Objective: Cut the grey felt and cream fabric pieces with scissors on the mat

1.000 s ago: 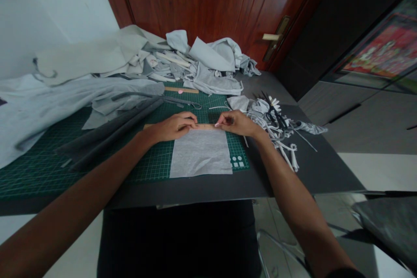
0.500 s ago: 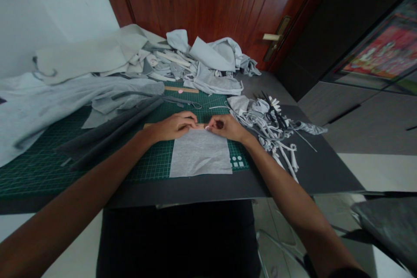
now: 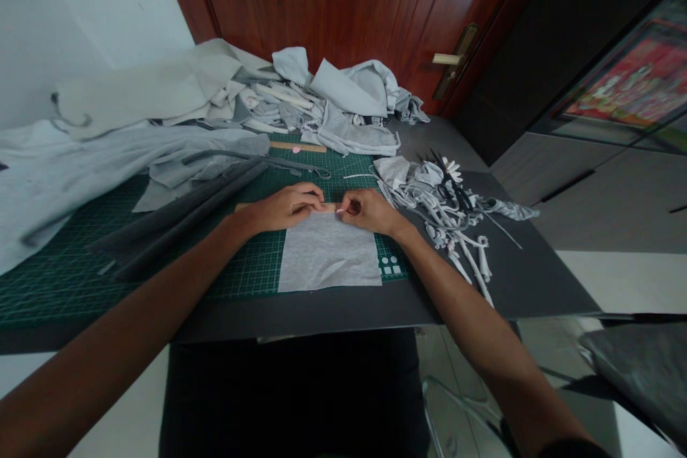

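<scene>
Because the grey cloth (image 3: 330,254), just below the frame's centre, looks light and soft, it should wrinkle easily; better to hold its edge flat. Above, the left hand (image 3: 287,207) rests, fingers slightly apart, on the ruler (image 3: 329,207); the right hand (image 3: 368,210) pinches, on what I cannot tell.

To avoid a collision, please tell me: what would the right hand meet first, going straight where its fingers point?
Probably the left hand: the right hand points leftward along the ruler, though depth is hard to judge.
</scene>
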